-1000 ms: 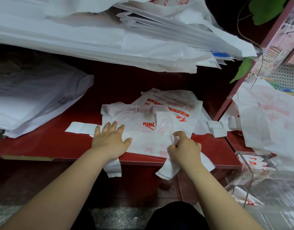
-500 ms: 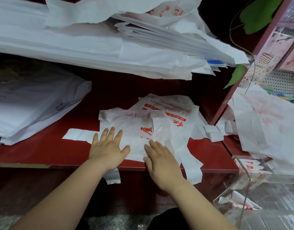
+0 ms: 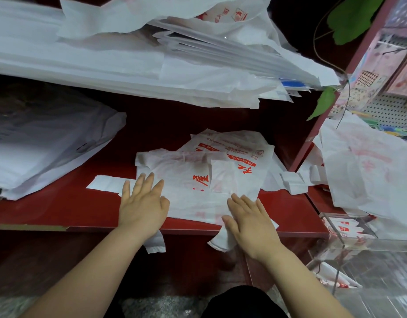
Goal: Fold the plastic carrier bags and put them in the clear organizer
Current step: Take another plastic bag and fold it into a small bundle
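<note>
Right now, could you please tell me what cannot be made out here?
In the head view:
White plastic carrier bag with red print: its near edge lies under the left hand and right hand.
Clear acrylic organizer: cut off by the right edge; contents blurred by reflections.
Upper stack of white bags: cut off by the top edge; count unclear.

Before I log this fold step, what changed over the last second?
The right hand let go of the carrier bag edge it pinched, flattened its fingers and swept rightward over it. The left hand stayed pressed flat on the bag; the clear organizer did not move.
</note>
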`<state>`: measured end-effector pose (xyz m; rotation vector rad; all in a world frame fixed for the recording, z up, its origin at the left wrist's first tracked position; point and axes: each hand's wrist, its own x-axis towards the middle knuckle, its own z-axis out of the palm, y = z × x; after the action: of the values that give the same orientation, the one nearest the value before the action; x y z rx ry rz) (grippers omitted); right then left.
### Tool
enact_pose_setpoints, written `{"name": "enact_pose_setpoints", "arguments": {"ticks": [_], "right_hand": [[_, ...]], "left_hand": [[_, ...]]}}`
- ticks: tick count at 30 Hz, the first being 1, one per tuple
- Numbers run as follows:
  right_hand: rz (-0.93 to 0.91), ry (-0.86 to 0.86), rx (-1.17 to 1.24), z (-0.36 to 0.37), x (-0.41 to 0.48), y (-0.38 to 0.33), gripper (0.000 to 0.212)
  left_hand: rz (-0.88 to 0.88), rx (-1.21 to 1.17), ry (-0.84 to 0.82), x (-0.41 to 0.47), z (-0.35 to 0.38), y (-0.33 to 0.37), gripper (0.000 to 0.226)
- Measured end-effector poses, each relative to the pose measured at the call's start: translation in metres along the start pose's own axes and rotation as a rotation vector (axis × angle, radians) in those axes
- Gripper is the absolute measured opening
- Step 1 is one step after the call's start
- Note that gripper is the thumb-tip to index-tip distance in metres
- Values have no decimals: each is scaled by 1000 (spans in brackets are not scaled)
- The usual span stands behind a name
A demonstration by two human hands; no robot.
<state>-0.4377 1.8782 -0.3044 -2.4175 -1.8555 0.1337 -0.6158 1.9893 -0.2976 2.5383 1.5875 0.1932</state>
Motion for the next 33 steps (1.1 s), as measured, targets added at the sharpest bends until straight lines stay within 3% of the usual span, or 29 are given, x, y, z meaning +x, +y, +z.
{"name": "enact_pose_setpoints", "arguments": {"ticks": [4,6,9,14,16,19,21,29,33], "right_hand": [[0,159,114,1,4,-8,88],[1,254,301,3,7,-9,68],[145,304,531,-5,12,-2,31],[350,182,788,-23,40,14,29],[397,131,814,-29,51,14,31],[439,0,816,-37,63,7,18],[457,-46,768,-36,69,5,28],[391,26,731,-25,68,14,35],[271,-7,746,-23,62,14,20]], "left_hand": [[173,-98,91,-8,-1,36,45],[219,-141,35,-6,5,53,48],[240,-120,-91,-2,17,62,58],[264,-36,-162,-1,21,59,61],[267,-23,-168,0,21,60,61],[269,-16,-169,0,22,59,61],[269,-17,-163,1,23,58,61],[232,-45,-117,2,26,58,63],[228,-51,-125,2,25,59,62]]}}
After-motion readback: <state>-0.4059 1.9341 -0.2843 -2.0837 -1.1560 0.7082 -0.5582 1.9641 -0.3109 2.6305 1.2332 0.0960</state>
